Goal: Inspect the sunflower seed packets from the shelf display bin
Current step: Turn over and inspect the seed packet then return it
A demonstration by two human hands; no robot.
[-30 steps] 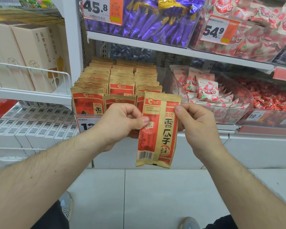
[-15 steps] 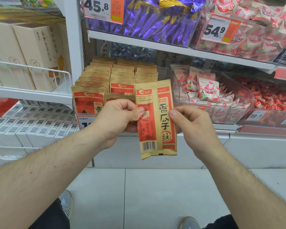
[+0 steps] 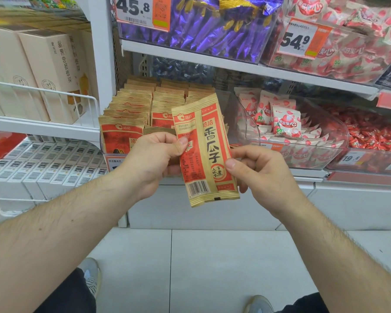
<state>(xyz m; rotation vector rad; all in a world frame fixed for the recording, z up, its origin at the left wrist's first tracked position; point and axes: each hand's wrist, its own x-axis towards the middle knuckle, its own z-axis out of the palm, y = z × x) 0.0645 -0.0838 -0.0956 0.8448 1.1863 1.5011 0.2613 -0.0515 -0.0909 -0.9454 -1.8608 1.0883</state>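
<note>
Two candy bins (image 3: 307,152) sit right of center; left hand (image 3: 151,163) and right hand (image 3: 260,175) pinch one seed packet (image 3: 204,150) before the packet bin (image 3: 127,123).

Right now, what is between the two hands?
In the head view, one sunflower seed packet lies between them, upright and slightly tilted. The left hand pinches its left edge and the right hand pinches its right edge.
</note>
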